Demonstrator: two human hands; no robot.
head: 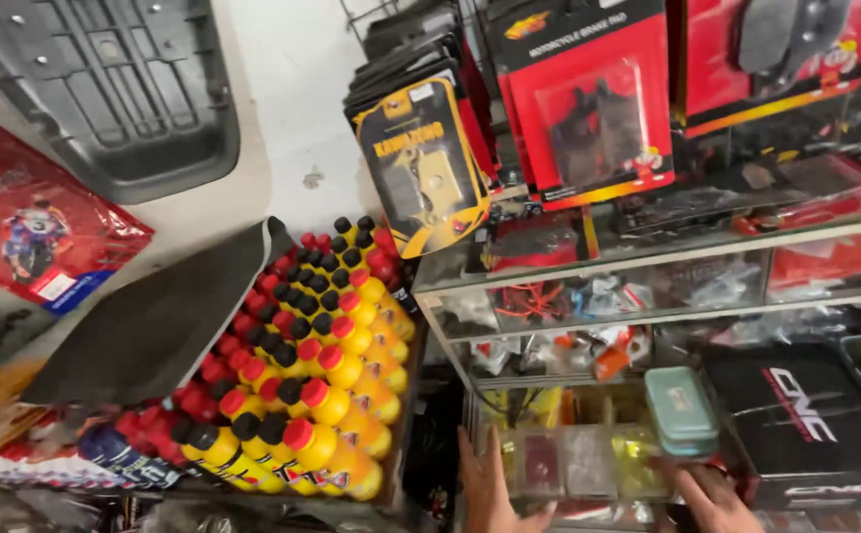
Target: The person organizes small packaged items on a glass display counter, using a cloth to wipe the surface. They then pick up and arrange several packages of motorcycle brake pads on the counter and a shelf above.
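clear plastic is under both hands at the bottom edge of the view: a flat compartment box (573, 462) with small red, yellow and pale parts in its cells, sitting low in front of the glass shelves. the left hand (489, 489) lies on the box's left end, fingers pointing up and loosely spread, the grip apart and closed on nothing. the right hand (711, 496) is at the box's right end, just below a teal case (681, 410); its fingers are blurred and partly cut off by the frame, so i cannot tell whether its grip is apart or together. the teal case stands tilted, just beside a black carton (805, 419) with white and red lettering to its right.

above the box, a glass shelf (647, 262) carries bagged small parts in red, white and orange. over that hang carded parts: a yellow and black card (430, 173) and a red card (588, 99) with a clear blister.

left of the hands, well apart, rows of yellow bottles (332, 395) with red and black caps lean in a stack, red bottles behind them. a black mat (154, 326) lies over their left side. higher left are a grey moulded panel (105, 84) and a red packet (31, 227).
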